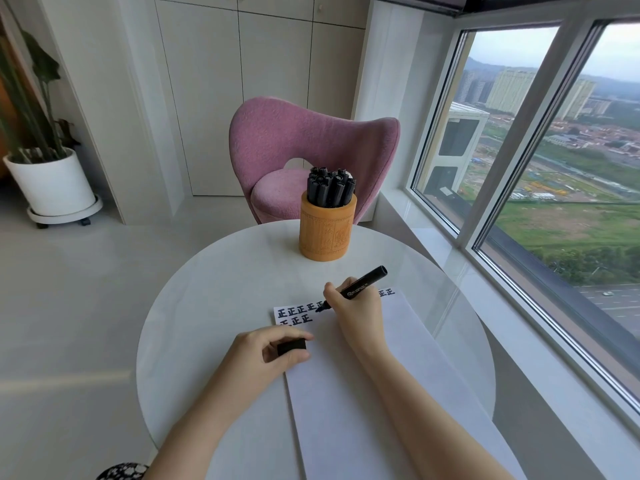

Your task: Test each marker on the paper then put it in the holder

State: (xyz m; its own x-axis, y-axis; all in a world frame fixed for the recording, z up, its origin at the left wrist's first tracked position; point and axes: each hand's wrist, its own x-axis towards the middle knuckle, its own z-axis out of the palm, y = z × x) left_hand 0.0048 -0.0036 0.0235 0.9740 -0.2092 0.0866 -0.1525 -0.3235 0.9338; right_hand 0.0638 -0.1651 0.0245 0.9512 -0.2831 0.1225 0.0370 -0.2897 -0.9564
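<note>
A white sheet of paper (363, 393) lies on the round white table (214, 282), with rows of dark written characters (294, 315) along its far edge. My right hand (353, 303) grips an uncapped black marker (363, 285), its tip touching the paper beside the second row of characters. My left hand (273, 351) rests at the paper's left edge, pinching the black marker cap (291, 346). A tan carved holder (327, 228) stands at the table's far side, filled with several black markers (330, 187).
A pink upholstered chair (304, 147) sits behind the table. A large window (540, 168) and its sill run along the right. A potted plant in a white pot (52, 181) stands on the floor at far left. White cabinets line the back wall.
</note>
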